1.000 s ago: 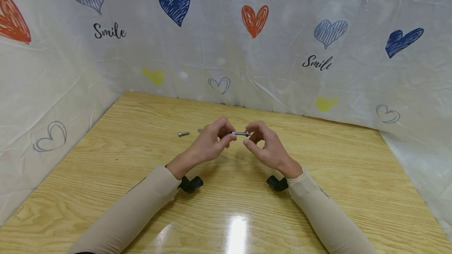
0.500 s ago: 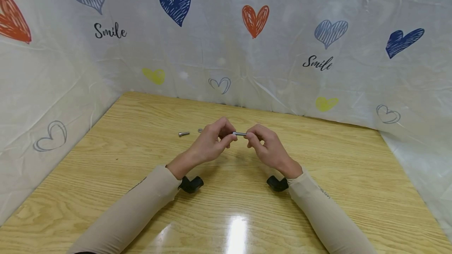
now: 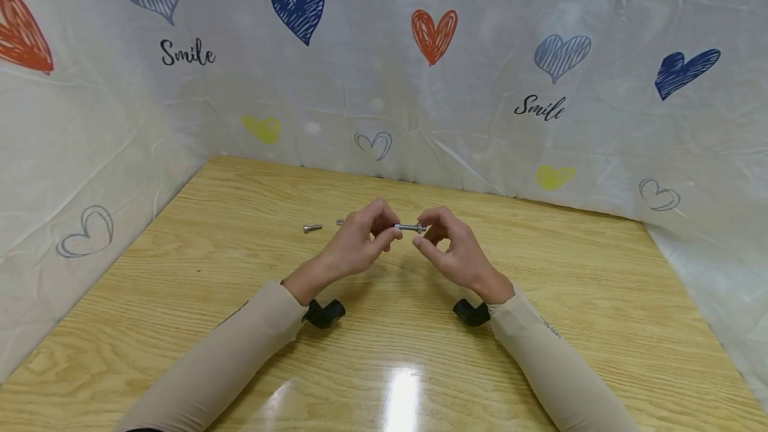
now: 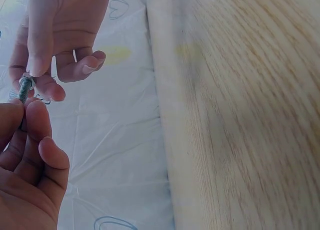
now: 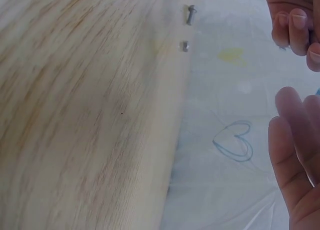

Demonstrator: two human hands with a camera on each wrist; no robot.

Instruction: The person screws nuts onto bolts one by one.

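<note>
Between the thumb and fingers of my left hand [image 3: 354,242] a silver bolt [image 3: 408,227] is pinched by its left end, lying level above the table. A hex nut [image 4: 27,81] sits on the threads near the bolt's free end. My right hand [image 3: 453,252] is around that nut, thumb and index finger parted; in the head view a gap shows between thumb and nut. Whether the index finger touches the nut, I cannot tell. The bolt's head is hidden by the left fingers. In the right wrist view the right hand's [image 5: 295,155] fingers are spread.
A second bolt [image 3: 313,227] lies on the wooden table [image 3: 240,325] to the left of the hands. Beside it is a loose nut [image 3: 339,222], close to the left hand. A white cloth [image 3: 372,85] with hearts stands around the table's back and sides.
Half a second ago the right thumb and fingers pinched the nut and covered it; they have since parted, as they were one second ago. The left hand keeps its hold on the bolt.
</note>
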